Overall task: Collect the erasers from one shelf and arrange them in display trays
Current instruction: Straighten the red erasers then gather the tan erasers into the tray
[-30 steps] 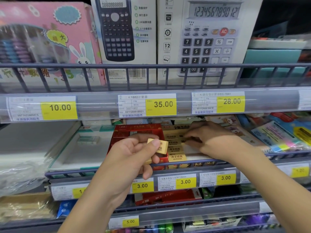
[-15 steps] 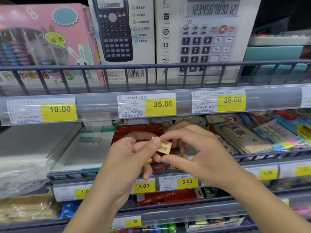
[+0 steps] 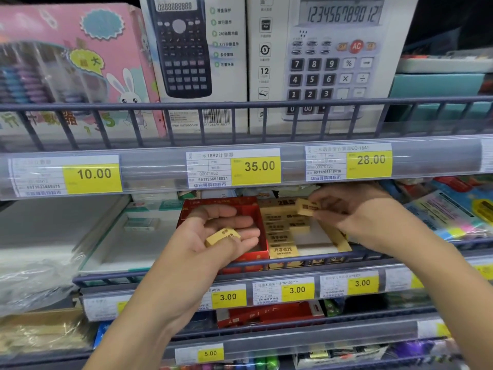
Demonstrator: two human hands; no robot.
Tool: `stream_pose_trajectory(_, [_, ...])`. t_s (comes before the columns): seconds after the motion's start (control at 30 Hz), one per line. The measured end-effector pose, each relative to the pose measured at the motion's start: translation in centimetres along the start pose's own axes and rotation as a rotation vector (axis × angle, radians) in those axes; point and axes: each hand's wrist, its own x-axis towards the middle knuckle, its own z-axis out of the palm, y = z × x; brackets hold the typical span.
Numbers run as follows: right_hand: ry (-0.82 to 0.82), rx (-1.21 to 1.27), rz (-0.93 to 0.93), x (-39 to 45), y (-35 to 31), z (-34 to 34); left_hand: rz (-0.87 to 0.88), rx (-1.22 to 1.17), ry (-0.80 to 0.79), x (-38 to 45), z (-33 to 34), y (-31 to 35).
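My left hand [image 3: 213, 236] lies palm up in front of the red display tray [image 3: 260, 228], fingers fairly straight. A yellow eraser [image 3: 222, 236] rests loose on those fingers. My right hand [image 3: 357, 217] pinches a second yellow eraser [image 3: 306, 206] by its fingertips above the back of the yellow display tray [image 3: 340, 243]. Several yellow erasers [image 3: 281, 237] lie in rows in the left part of that tray, while its right part shows a bare white floor. The red tray's inside is mostly hidden behind my left hand.
A white and green tray [image 3: 106, 252] at the left holds a white eraser [image 3: 142, 225]. A wire rail [image 3: 266, 265] fronts this shelf, with price tags below. Calculator boxes [image 3: 333, 62] stand on the shelf above. Sticky-note packs [image 3: 453, 220] lie at the right, and crumpled plastic [image 3: 32, 276] at the far left.
Half a second ago both hands met on an eraser at the shelf front. My right hand has carried an eraser back over the yellow tray. My left hand has opened palm up.
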Motion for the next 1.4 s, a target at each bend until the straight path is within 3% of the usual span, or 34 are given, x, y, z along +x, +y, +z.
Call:
stream_pose_trajectory(0.23, [-0.273, -0.349, 0.072, 1.4, 0.6, 0.8, 0.017, 0.081, 0.028, 0.5, 0.1, -0.2])
stream_pose_trajectory(0.47, [-0.331, -0.343, -0.024, 2.2, 0.6, 2.2, 0.019, 0.204, 0.054, 0.7, 0.0, -0.2])
stream_pose_trajectory(0.63, [-0.351, -0.340, -0.046, 2.3, 0.7, 2.0, 0.006, 0.102, -0.036, 0.3, 0.1, -0.1])
stream_pose_trajectory(0.73, [-0.261, -0.339, -0.082, 1.4, 0.2, 1.8, 0.022, 0.130, -0.063, 0.1, 0.4, -0.2])
stream_pose_trajectory(0.83, [-0.072, -0.060, -0.174, -0.2, -1.4, 1.8, 0.025, 0.107, -0.081, 0.1, 0.6, -0.2])
stream_pose_trajectory(0.93, [-0.043, 0.171, -0.346, -1.4, -3.9, 2.4, 0.038, 0.117, -0.102, 0.1, 0.7, -0.4])
stream_pose_trajectory(1.03, [-0.076, 0.173, -0.484, -1.6, -5.4, 3.5, 0.045, 0.163, -0.148, 0.0, 0.9, -0.3])
stream_pose_trajectory(1.2, [-0.003, 0.260, -0.542, -1.4, -5.4, 4.3, 0.046, 0.173, -0.130, -0.3, 0.6, -0.4])
stream_pose_trajectory(1.3, [0.070, 0.235, -0.520, -1.6, -4.8, 4.0, 0.024, 0.088, -0.113, -0.5, 0.3, -0.4])
stream_pose_trajectory(1.4, [0.103, 0.149, -0.450, -2.0, -4.2, 3.3, 0.070, 0.158, -0.018, -0.6, 0.6, 0.1])
